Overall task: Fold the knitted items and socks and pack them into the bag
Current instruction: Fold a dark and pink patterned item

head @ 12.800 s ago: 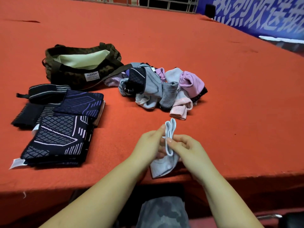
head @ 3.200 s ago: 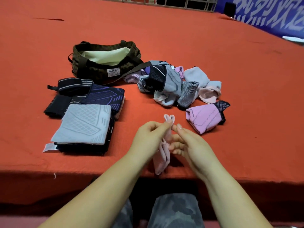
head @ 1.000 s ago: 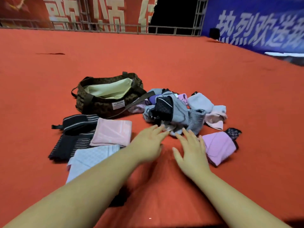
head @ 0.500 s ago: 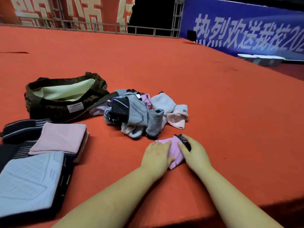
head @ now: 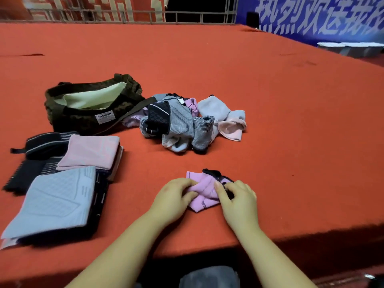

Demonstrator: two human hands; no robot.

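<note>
A purple sock [head: 204, 191] is being gripped at the near edge of the table [head: 291, 142], pinched by the left hand [head: 174, 197] and the right hand [head: 239, 199]; folding seems under way, flattening is called for next, while further off unfolded socks [head: 180, 121] are heaped beside the open bag [head: 91, 109], nothing packed yet

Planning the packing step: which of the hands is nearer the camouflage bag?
Left. The left hand grips the pink sock on the side toward the olive camouflage fabric bag; the right hand pinches the sock's far side.
</note>
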